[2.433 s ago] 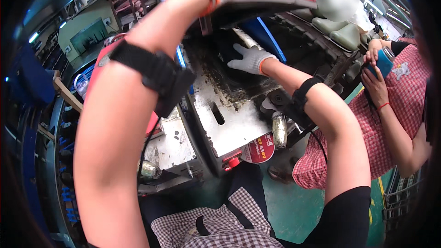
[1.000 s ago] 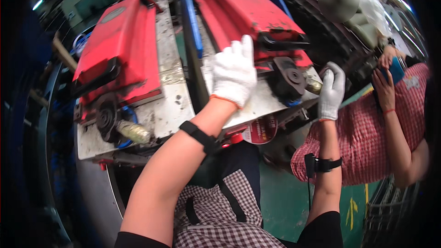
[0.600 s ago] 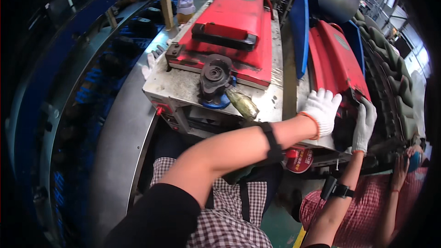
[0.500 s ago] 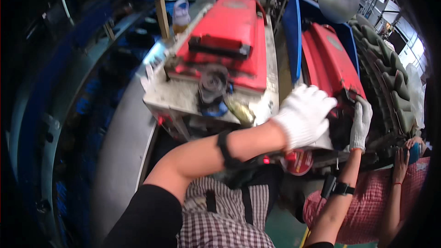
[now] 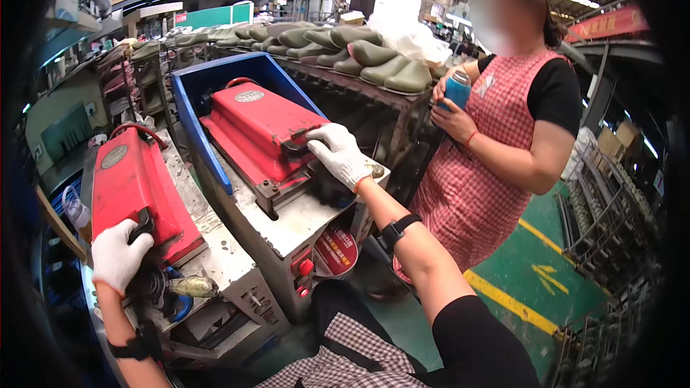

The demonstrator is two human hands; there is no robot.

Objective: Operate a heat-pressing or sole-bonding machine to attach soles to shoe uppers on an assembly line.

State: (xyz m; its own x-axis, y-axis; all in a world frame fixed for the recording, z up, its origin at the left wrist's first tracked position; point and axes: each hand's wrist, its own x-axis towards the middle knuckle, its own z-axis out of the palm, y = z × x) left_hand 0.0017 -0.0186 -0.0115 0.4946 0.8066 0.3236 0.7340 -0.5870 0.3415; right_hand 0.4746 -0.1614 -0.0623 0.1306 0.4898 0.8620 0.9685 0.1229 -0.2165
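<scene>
Two red machine covers stand side by side, each with a black handle at its near end. My left hand [image 5: 121, 255], in a white knit glove, is closed at the black handle [image 5: 145, 223] of the left red cover [image 5: 133, 183]. My right hand [image 5: 339, 154], gloved the same way, grips the black handle [image 5: 296, 146] of the right red cover [image 5: 255, 128]. Both covers lie lowered on their white machine tops. Below my left hand, a dark round clamp-like part [image 5: 149, 284] sits beside a mottled greenish object [image 5: 194, 287].
A blue guard [image 5: 188, 111] surrounds the right machine's back and left side. Red buttons [image 5: 305, 267] are on its front. Olive shoe-shaped pieces [image 5: 395, 75] fill a rack behind. To the right stands a person in a pink checked apron [image 5: 467, 194], holding a blue bottle [image 5: 457, 90].
The view has swung right. My left hand has moved from beside the right machine to the left cover's handle. My right hand remains at the right cover's handle.
</scene>
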